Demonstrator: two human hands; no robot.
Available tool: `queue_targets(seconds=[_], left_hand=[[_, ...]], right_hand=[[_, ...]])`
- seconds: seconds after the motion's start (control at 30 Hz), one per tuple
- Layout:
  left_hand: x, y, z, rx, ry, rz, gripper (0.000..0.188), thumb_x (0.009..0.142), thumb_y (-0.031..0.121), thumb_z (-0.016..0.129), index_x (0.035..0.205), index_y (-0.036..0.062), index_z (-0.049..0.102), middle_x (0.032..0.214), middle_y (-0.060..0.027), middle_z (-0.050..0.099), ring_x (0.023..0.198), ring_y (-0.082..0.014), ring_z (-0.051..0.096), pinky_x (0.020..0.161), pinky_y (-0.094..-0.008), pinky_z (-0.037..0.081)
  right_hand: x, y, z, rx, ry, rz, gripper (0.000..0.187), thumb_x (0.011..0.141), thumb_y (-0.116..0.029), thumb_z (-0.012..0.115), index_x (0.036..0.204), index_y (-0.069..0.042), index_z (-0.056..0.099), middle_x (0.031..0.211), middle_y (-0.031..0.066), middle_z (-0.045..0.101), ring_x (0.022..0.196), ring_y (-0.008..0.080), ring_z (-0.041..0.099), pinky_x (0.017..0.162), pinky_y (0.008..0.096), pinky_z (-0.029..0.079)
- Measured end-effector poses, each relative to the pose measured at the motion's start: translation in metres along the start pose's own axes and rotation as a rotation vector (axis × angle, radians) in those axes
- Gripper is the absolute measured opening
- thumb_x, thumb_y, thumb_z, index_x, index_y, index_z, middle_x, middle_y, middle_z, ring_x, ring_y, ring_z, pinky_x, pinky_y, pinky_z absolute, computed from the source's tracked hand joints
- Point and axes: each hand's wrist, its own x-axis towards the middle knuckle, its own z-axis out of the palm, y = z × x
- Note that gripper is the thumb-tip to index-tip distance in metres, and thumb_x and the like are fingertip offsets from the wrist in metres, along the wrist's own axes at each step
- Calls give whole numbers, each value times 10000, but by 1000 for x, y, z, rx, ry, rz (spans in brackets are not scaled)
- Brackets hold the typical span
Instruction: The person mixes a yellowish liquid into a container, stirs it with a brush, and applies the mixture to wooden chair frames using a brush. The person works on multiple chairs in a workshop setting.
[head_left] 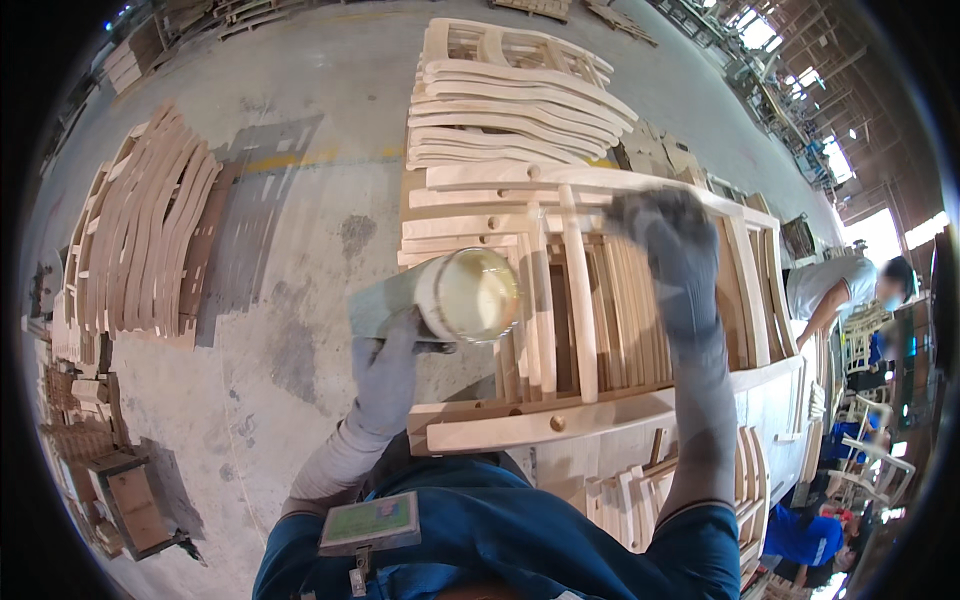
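My left hand (388,352), in a grey glove, is wrapped round a round, translucent container (478,295). Pale yellowish contents show through its wide mouth, which is tilted up towards me. My right hand (668,235), in a dark grey glove, is raised over the far right part of a pale wooden chair frame (568,300). Its fingers look closed, and a blurred streak leads off to their left; what they hold is too smeared to name. The frame lies flat on a stack of similar frames, with round holes in its rails and slats across the middle.
Beyond the frame stands another stack of curved wooden chair parts (510,110). More curved pieces (150,225) are piled on the left floor, near a wooden box (135,500). Several slatted parts (640,500) lie below my right arm. A co-worker (840,290) bends in at the right.
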Motion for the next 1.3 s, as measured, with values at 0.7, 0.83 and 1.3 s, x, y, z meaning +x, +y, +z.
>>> queue_targets(seconds=[0.7, 0.83, 1.3], left_hand=[[-11, 13, -37, 122, 233, 174, 259, 950, 139, 472, 1141, -29, 518, 1025, -118, 606, 831, -193, 636, 641, -354, 578], [-10, 14, -35, 136, 218, 164, 271, 959, 149, 458, 1173, -11, 503, 1038, -104, 606, 835, -176, 631, 653, -339, 567], [-12, 23, -28, 123, 253, 203, 246, 951, 114, 458, 1134, -35, 529, 1015, -113, 616, 817, -178, 638, 625, -337, 573]], right_hand=[[164, 81, 40, -949, -245, 6, 306, 736, -338, 641, 808, -43, 600, 710, 130, 635, 765, 305, 623, 712, 392, 476], [162, 82, 43, -907, -195, -21, 317, 727, -353, 639, 824, -54, 598, 736, 145, 639, 784, 327, 619, 723, 410, 472], [162, 81, 50, -990, -160, -48, 336, 718, -354, 632, 815, -32, 620, 742, 165, 642, 794, 334, 627, 710, 404, 483]])
